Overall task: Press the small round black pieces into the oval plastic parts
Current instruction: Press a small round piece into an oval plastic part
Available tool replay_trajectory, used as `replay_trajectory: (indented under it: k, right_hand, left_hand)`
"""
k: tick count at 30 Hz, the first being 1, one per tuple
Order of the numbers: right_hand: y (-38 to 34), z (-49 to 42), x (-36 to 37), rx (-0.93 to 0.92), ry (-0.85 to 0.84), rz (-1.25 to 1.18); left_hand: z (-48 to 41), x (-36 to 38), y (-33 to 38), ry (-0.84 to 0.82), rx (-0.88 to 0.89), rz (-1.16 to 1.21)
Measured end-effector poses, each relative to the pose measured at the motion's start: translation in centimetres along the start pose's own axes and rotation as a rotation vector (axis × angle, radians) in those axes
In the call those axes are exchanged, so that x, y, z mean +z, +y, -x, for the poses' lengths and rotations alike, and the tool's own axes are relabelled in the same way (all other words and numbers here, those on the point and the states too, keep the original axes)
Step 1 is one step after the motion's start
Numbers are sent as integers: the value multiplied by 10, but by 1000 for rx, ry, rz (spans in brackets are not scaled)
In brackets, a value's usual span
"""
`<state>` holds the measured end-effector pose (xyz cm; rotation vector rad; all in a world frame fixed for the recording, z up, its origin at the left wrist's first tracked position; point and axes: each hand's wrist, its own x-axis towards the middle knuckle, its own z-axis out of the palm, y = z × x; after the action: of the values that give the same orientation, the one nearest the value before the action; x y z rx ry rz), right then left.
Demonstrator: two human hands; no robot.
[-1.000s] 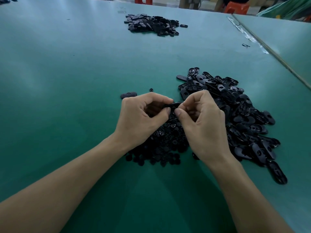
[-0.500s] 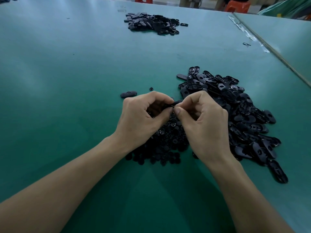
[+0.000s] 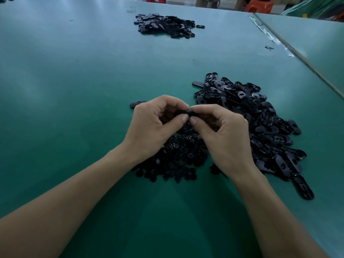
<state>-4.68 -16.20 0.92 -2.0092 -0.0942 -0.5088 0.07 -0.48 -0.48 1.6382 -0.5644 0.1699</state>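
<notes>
While left hand (image 3: 154,125) and right hand (image 3: 223,135) pinch black oval plastic part (image 3: 183,113) by ends: likely light, stiff, slick; hold edges.

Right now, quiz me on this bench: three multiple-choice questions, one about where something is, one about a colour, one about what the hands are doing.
1. Where is the big pile of oval parts?
A) far left
B) right of the right hand
C) on the floor

2. What colour is the table?
A) white
B) red
C) green

3. What is the left hand doing?
A) lying flat
B) pinching a small black part together with the right hand
C) pointing away

Answers:
1 B, the pile spreads out beside the right hand.
2 C, the whole top is green.
3 B, both thumbs and forefingers meet on the part.
</notes>
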Motion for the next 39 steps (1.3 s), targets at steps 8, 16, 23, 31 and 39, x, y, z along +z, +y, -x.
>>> replay_trajectory:
  k: [8,16,23,31,39]
  right_hand:
    - [2,-3,-4,72,-50,-150]
    - [1,-1,-7,94,-70,-95]
    - [-1,-1,-6,107,-49,-90]
    - [-2,-1,-6,84,-40,-155]
    - [-2,0,-5,90,-46,-148]
  left_hand:
    - [-3,-6,-1,-18,-63,72]
    - [-3,-5,-1,-44,-62,46]
    - [-3,-4,-1,-27,-38,18]
    - [-4,-9,5,-23,-39,28]
    - [-5,-10,3,-35,-52,34]
